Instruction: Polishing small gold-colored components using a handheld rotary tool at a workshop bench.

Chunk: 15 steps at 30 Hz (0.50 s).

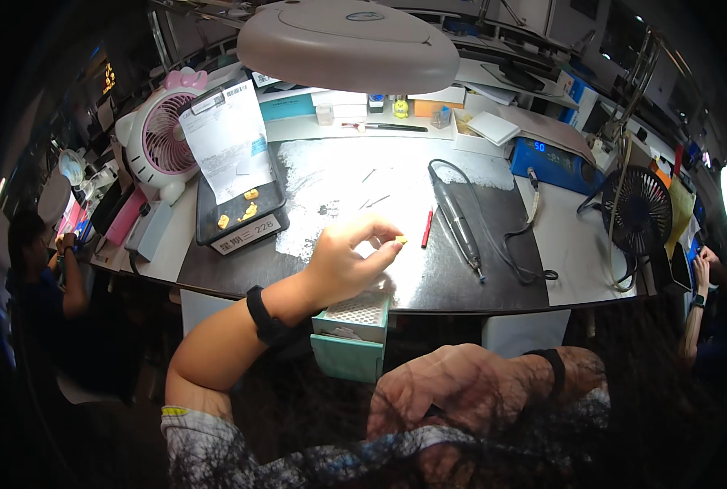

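- Yellow piece (402, 240), tiny, was above the brightly lit mat (502, 285), at the fingertips of the left hand (349, 257); only a speck of it showed, so its shape escaped me.
- The left hand's grip was narrow, thumb and finger pinched on that speck.
- The right hand (453, 387) was low and close to the body, in shadow and crossed by dark strands of hair; I could not tell whether its fingers held anything.
- To the left sat a black tray (272, 196) with a few more yellow bits (223, 221) in it; a hanging paper sheet (226, 143) covered much of its inside.
- Just right of the left hand lay a red stick (426, 228), and beyond it a dark handpiece (457, 224) with a looping cord.
- White glare washed out the middle of the mat, where I caught only a few thin dark slivers.
- The big pale lamp head (347, 49), cut off at the top, blocked part of the clutter behind.
- At both sides, other people were half lost in darkness.
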Motion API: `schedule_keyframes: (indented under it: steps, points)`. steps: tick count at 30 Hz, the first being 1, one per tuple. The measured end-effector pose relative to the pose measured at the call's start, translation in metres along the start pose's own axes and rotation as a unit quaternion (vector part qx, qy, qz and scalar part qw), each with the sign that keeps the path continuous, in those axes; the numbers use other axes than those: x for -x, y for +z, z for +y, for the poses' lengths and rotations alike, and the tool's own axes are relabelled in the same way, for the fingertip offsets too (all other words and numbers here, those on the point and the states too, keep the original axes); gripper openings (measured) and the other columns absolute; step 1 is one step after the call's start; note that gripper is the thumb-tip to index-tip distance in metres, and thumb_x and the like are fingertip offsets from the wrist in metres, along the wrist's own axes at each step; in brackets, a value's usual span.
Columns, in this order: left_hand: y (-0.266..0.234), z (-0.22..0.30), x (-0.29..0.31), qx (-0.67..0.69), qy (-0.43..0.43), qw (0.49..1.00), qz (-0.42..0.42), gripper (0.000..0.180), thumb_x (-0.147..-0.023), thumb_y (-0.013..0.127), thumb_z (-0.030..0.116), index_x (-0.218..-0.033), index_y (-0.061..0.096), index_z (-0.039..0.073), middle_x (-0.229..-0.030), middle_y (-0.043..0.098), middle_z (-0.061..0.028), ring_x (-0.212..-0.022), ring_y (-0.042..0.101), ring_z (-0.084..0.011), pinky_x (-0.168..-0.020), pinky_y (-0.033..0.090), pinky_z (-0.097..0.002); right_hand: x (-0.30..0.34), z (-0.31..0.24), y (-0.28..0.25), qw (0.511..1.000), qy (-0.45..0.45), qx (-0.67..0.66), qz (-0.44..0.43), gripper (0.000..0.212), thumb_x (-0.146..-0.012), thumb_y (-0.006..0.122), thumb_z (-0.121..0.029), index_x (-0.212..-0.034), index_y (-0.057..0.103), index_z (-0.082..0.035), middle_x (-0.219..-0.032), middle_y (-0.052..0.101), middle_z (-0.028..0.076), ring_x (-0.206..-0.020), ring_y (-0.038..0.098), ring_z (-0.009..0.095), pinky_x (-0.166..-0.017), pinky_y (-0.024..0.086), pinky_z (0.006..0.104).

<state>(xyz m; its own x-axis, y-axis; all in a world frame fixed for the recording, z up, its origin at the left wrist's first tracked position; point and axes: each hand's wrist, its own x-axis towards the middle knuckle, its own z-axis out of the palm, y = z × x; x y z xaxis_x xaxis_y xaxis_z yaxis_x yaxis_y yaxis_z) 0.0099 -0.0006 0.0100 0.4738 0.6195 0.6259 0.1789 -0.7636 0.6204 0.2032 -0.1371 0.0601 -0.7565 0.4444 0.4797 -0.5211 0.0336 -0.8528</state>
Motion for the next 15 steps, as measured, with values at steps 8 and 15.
schedule_keyframes:
  steps: [8, 15]
  points:
    - [-0.002, 0.002, 0.001, 0.007, -0.017, 1.000, -0.002, 0.010, -0.092, 0.076, 0.001, -0.102, 0.074, -0.003, -0.096, 0.076, -0.0085, -0.084, 0.071, -0.0141, -0.078, 0.057, -0.0285, 0.011, 0.008, 0.004, 0.993, -0.043, -0.112, 0.019, 0.018, -0.093, 0.073, 0.007, -0.110, 0.071, 0.000, -0.112, 0.071, 0.012, -0.107, 0.067, 0.024, -0.092, 0.055, 0.0346]
    - [0.001, 0.001, -0.001, -0.003, -0.007, 1.000, -0.002, 0.011, -0.093, 0.076, 0.002, -0.103, 0.074, -0.002, -0.094, 0.076, -0.0082, -0.084, 0.071, -0.0143, -0.078, 0.057, -0.0290, 0.008, -0.007, 0.011, 0.996, -0.039, -0.018, 0.080, 0.015, -0.093, 0.070, 0.009, -0.104, 0.071, -0.001, -0.111, 0.074, 0.013, -0.107, 0.071, 0.023, -0.092, 0.058, 0.0350]
